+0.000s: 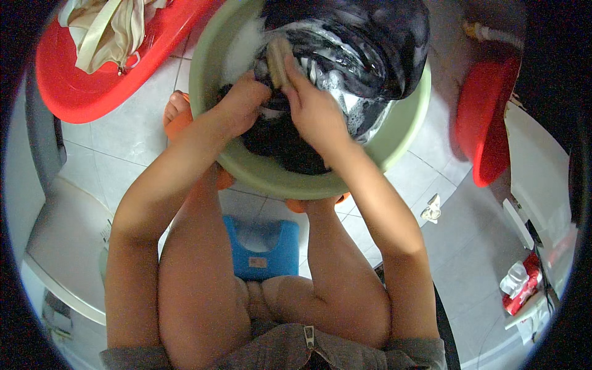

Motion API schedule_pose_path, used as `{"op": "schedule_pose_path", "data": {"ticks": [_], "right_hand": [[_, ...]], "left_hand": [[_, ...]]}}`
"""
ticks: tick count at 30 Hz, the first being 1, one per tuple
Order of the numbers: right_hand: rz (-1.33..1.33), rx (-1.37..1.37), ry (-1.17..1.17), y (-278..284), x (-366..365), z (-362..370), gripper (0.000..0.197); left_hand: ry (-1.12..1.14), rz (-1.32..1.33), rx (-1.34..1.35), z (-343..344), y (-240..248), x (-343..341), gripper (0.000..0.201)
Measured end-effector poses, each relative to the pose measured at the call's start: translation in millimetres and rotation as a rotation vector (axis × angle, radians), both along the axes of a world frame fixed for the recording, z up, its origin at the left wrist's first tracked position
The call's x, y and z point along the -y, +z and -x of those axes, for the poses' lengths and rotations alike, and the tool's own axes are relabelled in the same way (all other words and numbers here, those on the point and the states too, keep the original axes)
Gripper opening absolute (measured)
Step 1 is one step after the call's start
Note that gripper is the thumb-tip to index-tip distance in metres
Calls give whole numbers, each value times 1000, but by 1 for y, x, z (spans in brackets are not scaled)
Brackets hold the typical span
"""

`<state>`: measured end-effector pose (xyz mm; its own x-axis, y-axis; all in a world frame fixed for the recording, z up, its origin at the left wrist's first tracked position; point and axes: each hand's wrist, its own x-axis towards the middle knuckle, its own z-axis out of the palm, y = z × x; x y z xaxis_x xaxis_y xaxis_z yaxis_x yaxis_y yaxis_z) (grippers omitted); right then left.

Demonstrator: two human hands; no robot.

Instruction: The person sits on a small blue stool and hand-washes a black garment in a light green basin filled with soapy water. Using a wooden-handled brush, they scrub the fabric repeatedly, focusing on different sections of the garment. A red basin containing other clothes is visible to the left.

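Observation:
A large pale green basin (404,139) stands on the floor before me, with white suds along its inner wall. In it lies a dark, wet, soapy piece of fabric (394,55), bulky and shiny, bulging above the far right rim. My right hand (316,114) is closed around a light brown scrubbing brush (279,61), which is pressed against the soapy fabric. Just left of it, my left hand (243,103) is closed on a fold of the dark fabric; its fingertips are partly hidden. The lower part of the fabric sits inside the basin.
At the far left a red basin (80,105) holds a beige cloth item (114,37). Another red basin (481,123) leans at the right. A blue plastic stool (265,256), crumpled white tissue (431,209) and a red package (523,287) are nearer me.

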<state>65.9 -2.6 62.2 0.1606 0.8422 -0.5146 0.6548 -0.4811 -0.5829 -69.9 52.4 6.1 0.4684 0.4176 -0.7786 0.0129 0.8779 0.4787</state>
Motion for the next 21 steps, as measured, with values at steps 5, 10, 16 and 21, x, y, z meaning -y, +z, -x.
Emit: {"op": "schedule_pose_path", "data": {"ticks": [5, 10, 16, 21], "right_hand": [[-19, 193, 91, -17, -27, -4, 45], [89, 249, 221, -11, 13, -21, 47], [-47, 537, 86, -15, 36, -65, 52], [-79, 188, -218, -13, 47, -65, 46]], "left_hand": [[59, 75, 41, 2, -4, 2, 34], [329, 239, 85, 2, -4, -9, 21], [241, 56, -122, -4, 22, -6, 28], [156, -10, -181, -1, 20, -4, 43]]}}
